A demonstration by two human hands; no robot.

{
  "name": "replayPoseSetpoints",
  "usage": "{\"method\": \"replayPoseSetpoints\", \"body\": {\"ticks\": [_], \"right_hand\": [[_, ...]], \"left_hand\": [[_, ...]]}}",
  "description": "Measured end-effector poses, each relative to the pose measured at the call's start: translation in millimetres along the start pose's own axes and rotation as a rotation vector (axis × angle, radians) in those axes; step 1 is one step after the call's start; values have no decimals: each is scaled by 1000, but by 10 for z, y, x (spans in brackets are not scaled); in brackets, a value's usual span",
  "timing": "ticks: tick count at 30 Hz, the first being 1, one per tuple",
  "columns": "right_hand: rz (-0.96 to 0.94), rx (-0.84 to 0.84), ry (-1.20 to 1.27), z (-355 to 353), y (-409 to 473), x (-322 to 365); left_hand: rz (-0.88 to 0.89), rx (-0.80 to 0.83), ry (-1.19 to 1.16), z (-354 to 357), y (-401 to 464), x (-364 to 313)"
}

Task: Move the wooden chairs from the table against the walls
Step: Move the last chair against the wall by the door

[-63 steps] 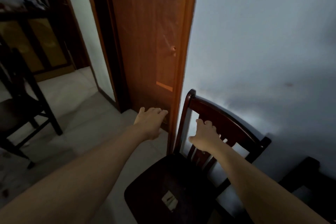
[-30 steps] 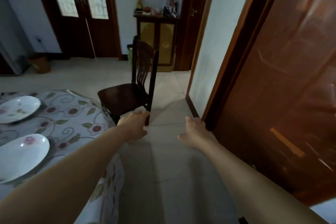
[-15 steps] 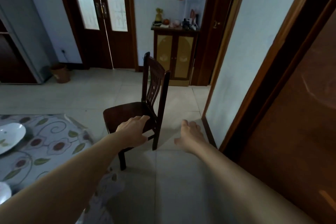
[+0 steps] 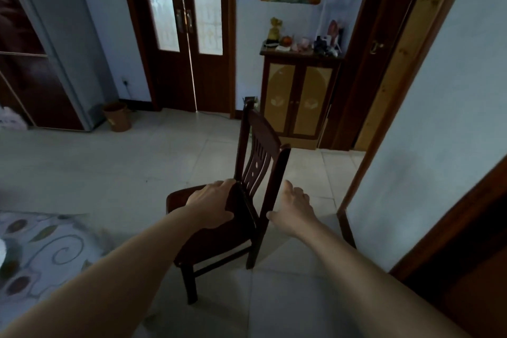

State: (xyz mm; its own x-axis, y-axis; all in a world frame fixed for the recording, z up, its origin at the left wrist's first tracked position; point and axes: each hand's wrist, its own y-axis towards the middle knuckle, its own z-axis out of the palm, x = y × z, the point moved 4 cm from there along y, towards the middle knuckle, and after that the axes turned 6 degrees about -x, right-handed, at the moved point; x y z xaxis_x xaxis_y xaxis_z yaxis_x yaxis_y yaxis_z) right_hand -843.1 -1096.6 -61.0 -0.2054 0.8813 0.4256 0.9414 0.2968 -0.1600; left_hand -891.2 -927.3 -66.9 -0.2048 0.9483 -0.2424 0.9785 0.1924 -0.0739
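Note:
A dark wooden chair (image 4: 258,162) with a slatted back stands on the tiled floor in the middle of the view, its seat toward the left. My left hand (image 4: 212,202) lies over the seat with fingers loosely spread; whether it touches the seat I cannot tell. My right hand (image 4: 293,207) hovers just right of the chair's back post, fingers relaxed, holding nothing. The table (image 4: 41,244) with a flowered cloth shows at the lower left. The pale wall (image 4: 428,151) rises at the right.
A small cabinet (image 4: 297,96) with ornaments stands behind the chair. Dark double doors (image 4: 189,44) with frosted panes are at the back. A brown bin (image 4: 116,116) sits beside a tall cupboard (image 4: 35,68) at the left. A wooden door frame (image 4: 384,107) edges the right wall.
I turned away from the chair placed by the wall and walked toward this chair. Both hands reached forward; the left is now over its seat, the right beside its back post.

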Motion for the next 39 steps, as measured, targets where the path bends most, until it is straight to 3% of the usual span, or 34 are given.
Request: {"method": "replayPoseSetpoints", "body": {"ticks": [15,22,31,39], "right_hand": [[20,-58,46,-225,2369,228],[39,48,76,-97,3330,160],[173,238,294,352,3929,15],[405,297,561,466,4086,46]], "left_hand": [[101,31,27,-69,2542,109],[124,-8,82,-26,3533,-25],[359,47,399,299,4319,-59],[718,-32,468,331,4698,60]]}}
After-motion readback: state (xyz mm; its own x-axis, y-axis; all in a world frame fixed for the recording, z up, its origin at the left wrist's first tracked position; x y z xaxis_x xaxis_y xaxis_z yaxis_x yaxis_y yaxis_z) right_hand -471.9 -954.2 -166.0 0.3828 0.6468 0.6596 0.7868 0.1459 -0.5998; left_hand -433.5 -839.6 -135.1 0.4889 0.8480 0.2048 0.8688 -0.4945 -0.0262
